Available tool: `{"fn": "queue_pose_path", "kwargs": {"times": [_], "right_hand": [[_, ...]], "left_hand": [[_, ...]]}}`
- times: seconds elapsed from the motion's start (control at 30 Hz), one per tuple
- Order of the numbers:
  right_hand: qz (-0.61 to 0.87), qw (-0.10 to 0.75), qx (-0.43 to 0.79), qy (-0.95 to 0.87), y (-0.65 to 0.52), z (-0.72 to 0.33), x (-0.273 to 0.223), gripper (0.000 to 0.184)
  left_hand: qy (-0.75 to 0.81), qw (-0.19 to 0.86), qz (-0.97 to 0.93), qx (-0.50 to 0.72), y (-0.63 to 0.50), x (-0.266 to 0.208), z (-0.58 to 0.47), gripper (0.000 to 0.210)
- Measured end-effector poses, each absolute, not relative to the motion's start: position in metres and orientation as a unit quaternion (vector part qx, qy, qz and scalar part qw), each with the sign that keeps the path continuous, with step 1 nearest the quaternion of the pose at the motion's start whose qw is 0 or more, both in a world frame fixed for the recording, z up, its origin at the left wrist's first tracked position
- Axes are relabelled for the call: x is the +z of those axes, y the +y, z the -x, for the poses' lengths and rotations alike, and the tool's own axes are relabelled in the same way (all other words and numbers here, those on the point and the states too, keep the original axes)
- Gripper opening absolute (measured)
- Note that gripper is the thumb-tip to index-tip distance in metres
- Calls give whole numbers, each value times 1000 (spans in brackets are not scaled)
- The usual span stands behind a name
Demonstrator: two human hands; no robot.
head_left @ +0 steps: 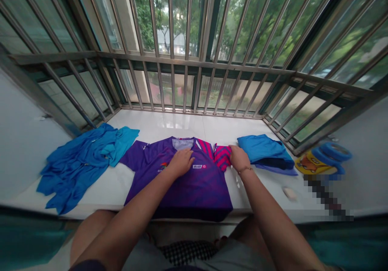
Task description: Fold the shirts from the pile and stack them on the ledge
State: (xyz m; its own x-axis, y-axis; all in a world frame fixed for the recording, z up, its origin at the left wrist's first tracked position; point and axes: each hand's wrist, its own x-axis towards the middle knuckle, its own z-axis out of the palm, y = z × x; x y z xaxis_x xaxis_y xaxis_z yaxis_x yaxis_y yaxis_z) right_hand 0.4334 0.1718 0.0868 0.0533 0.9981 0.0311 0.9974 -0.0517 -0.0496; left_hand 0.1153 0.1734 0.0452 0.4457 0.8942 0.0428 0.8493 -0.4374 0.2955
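A purple T-shirt (194,190) lies spread face up in front of me, collar toward the window, its hem at the ledge's near edge. One sleeve is pink with dark zigzag stripes; the other is plain purple. My left hand (182,162) rests on the chest just below the collar, fingers laid on the cloth with the thumb a little apart. At the end of the striped sleeve, my right hand (239,158) has its fingers closed on the sleeve's edge. A bracelet circles the right wrist.
A loose heap of blue clothes (81,162) lies at left. Folded blue and dark clothes (263,152) are stacked at right, near a blue and yellow container (321,160) and a small pale block (290,193). Metal window bars (194,63) rise behind the white ledge (188,121).
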Motion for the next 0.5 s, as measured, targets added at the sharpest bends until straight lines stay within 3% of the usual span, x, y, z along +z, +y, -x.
{"fn": "queue_pose_path", "kwargs": {"times": [0.13,0.3,0.5], "right_hand": [[719,-10,6,-695,207,-434,75,54],[733,-63,28,-676,209,-441,66,32],[755,-15,20,-655,202,-469,87,29]], "left_hand": [[518,135,-842,68,219,34,-156,60],[523,126,-840,72,239,10,-156,70],[534,108,-836,67,251,1,-158,76]]}}
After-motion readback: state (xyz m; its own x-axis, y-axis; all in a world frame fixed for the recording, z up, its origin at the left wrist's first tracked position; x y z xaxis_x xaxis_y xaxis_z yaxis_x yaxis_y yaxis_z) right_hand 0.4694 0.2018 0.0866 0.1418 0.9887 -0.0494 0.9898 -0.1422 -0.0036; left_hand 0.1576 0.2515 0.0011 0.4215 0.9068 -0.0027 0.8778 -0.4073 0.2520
